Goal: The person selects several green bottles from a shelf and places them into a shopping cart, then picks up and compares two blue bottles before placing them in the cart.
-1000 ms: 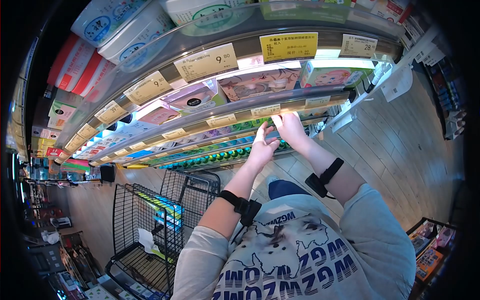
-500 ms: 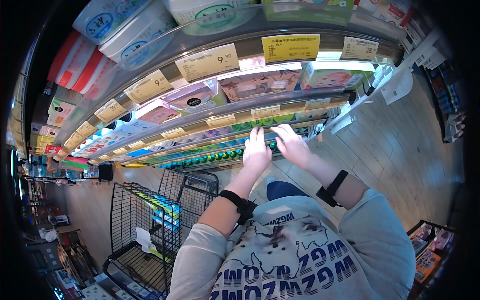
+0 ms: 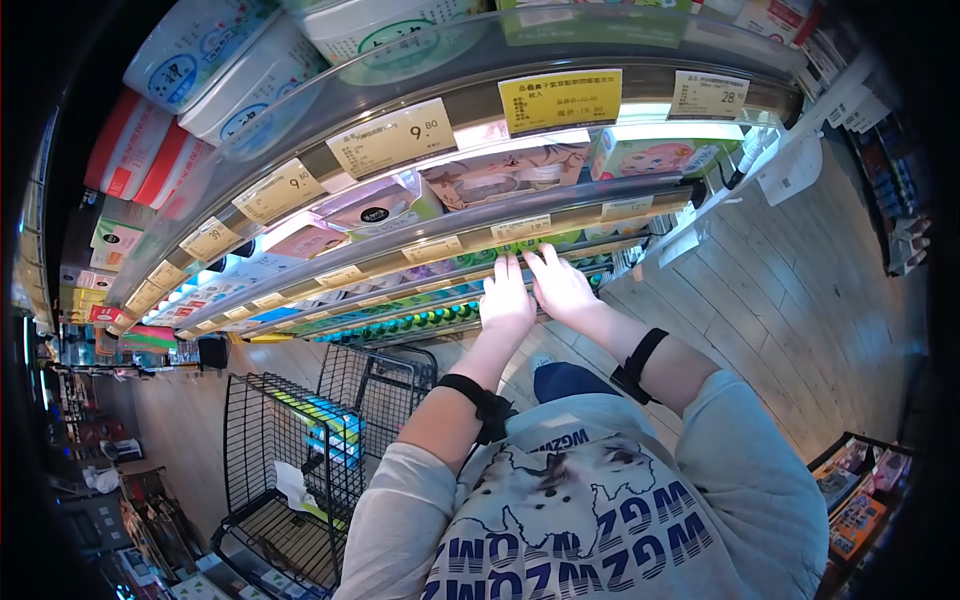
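Hands (image 3: pixel 508 303) (image 3: pixel 563 288) closer together, green packs (image 3: pixel 516 246) right at their fingertips.

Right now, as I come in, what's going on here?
A person stands at lit store shelves, reaching with both bare hands toward some green goods on a lower level. The left hand and right hand are side by side, fingers stretched out; I can't tell whether they touch anything. A black wire cart stands to the person's left, with bright packages inside.
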Motion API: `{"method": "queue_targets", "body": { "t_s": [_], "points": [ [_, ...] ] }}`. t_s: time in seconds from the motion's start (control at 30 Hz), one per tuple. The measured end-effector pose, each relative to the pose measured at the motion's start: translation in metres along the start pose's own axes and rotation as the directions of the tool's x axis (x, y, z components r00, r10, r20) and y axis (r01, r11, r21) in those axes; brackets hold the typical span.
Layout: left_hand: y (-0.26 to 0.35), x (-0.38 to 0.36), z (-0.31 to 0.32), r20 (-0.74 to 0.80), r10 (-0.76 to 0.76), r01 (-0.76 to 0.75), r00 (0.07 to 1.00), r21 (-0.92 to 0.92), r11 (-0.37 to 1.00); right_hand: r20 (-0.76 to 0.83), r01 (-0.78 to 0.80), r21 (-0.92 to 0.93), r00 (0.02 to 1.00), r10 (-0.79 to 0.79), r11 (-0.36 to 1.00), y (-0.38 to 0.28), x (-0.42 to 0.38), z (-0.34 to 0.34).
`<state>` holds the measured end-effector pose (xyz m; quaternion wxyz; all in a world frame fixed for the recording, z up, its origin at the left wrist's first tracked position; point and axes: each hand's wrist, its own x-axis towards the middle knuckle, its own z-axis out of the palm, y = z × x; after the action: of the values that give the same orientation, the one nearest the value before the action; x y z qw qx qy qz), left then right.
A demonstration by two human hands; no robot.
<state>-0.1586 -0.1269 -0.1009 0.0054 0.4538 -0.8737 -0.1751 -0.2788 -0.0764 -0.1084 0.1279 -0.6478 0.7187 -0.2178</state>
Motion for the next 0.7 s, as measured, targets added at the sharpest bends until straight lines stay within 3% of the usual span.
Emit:
{"method": "queue_targets", "body": {
  "t_s": [0.7],
  "points": [
    [-0.005, 0.016, 0.007, 0.053, -0.042, 0.047, 0.998, -0.097, 0.994, 0.082, -0.104, 0.080, 0.992, 0.098, 0.991, -0.003, 0.014, 0.000]
  ]
}}
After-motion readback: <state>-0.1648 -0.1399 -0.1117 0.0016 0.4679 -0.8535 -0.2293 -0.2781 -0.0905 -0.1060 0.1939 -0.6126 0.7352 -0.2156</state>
